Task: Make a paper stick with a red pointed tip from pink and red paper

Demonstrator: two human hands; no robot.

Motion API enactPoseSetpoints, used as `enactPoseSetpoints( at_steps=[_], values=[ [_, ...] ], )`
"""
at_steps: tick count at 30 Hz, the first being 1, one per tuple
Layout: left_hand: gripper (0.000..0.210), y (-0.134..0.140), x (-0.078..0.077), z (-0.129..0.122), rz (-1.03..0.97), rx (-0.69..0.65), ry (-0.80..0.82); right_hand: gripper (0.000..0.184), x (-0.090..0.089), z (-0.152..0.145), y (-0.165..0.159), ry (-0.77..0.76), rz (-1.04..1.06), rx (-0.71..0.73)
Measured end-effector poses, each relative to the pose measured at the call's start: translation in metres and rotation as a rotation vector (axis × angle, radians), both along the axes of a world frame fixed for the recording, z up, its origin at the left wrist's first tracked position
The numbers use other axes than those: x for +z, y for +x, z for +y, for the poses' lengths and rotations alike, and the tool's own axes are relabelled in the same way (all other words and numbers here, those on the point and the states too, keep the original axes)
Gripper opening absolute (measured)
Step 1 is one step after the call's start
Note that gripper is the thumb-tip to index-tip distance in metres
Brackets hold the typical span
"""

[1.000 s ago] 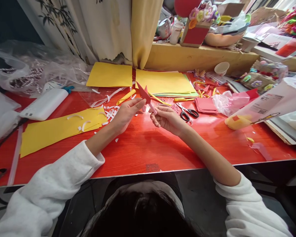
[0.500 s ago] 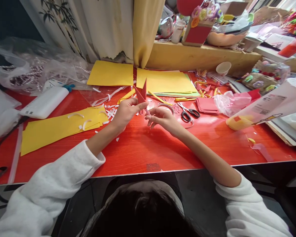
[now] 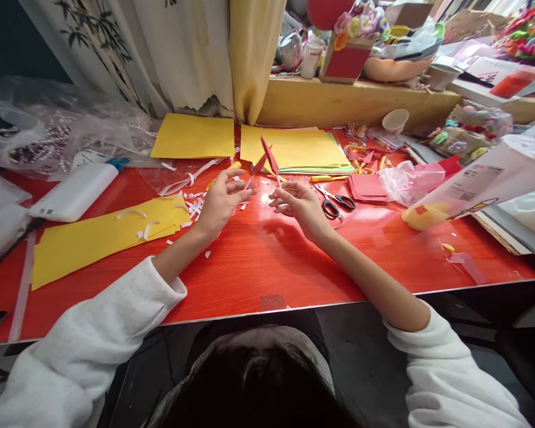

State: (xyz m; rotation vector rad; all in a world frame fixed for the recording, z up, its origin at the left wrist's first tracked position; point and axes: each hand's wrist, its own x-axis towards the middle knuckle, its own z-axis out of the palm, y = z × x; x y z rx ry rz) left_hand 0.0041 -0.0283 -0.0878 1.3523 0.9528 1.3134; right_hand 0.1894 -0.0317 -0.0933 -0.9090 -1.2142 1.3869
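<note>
A folded red paper (image 3: 271, 159) with two pointed ends that cross is held up between my hands, above the table. My left hand (image 3: 222, 201) pinches its left part between thumb and fingers, where the paper looks paler. With its fingertips, my right hand (image 3: 302, 207) grips the lower end of its right part. The fingers partly hide both lower ends. Scissors (image 3: 336, 202) with black handles lie just beyond my right hand. Near my left hand are white paper scraps (image 3: 195, 207) and yellow paper strips (image 3: 102, 235).
Yellow paper sheets (image 3: 194, 135) lie at the back of the red table (image 3: 249, 273). To the right are a stack of red paper squares (image 3: 366, 187) and a tilted plastic cup (image 3: 455, 184). A white power bank-like block (image 3: 74, 193) lies left.
My hands have moved apart a little. The red paper's pointed ends have gone from standing spread in a V to crossing. The view has shifted slightly.
</note>
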Motion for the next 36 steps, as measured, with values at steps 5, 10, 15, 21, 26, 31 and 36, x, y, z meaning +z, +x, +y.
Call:
enactPoseSetpoints(
  at_steps=[5,10,15,21,26,31,36],
  values=[
    [0.029,0.003,0.003,-0.003,-0.124,-0.019,-0.095,0.026,-0.001,0.001,0.001,-0.044,0.079,0.024],
    [0.031,0.008,0.002,-0.006,-0.211,-0.061,-0.128,0.023,0.001,0.003,0.004,-0.160,0.167,0.039],
    [0.034,0.010,0.005,-0.010,-0.272,-0.070,-0.170,0.014,0.003,0.002,0.002,-0.217,0.204,0.068],
    [0.027,0.006,0.008,-0.008,-0.240,-0.084,-0.169,0.021,0.001,0.003,0.003,-0.205,0.241,0.064],
    [0.030,0.003,0.006,-0.003,-0.262,-0.060,-0.145,0.026,0.001,0.005,0.005,-0.206,0.271,0.067],
    [0.026,0.001,0.005,0.001,-0.297,-0.066,-0.176,0.029,0.004,0.004,0.004,-0.252,0.283,0.132],
    [0.010,0.001,0.004,-0.001,-0.315,-0.110,-0.197,0.027,0.003,0.005,0.003,-0.273,0.262,0.203]
  ],
)
